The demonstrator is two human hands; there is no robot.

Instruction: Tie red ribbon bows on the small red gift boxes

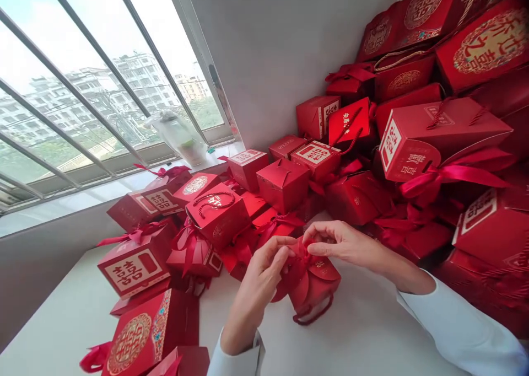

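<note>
A small red gift box (317,283) with petal-like top flaps and a dark red cord handle (316,316) sits on the white table in front of me. Red ribbon (305,254) is gathered at its top. On the left side of the ribbon, my left hand (260,277) is closed, thumb and fingers pinching it. From the right, my right hand (341,242) pinches the ribbon too, its thumb near the knot. The fingertips partly cover the ribbon, so how it is looped is hard to make out.
Many red gift boxes are piled around: a box with a white label (131,271) at left, a corded box (219,213) behind, a larger bow-tied box (438,139) at right. A clear plastic container (182,136) stands on the windowsill (82,199) beside a barred window.
</note>
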